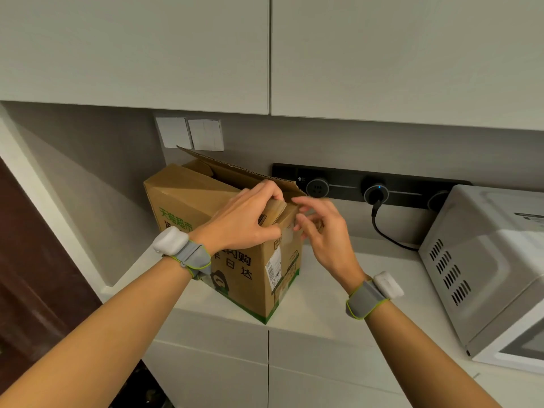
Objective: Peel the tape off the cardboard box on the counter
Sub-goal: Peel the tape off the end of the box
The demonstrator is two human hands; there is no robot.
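A brown cardboard box (188, 201) with green print and a white shipping label stands on the white counter (329, 287), its top flaps open. My left hand (244, 222) grips a folded flap at the box's near top corner. My right hand (326, 231) hovers just right of that corner, fingers loosely curled toward the upper side of the box. A patch of clear tape (287, 240) shows on that side below the flap. Whether my right fingers hold any tape cannot be told.
A white microwave (482, 269) stands at the right of the counter. A black socket rail (368, 187) with a plugged-in cable runs along the back wall behind the box. Wall cabinets (265, 54) hang overhead. A dark brown door is at the left.
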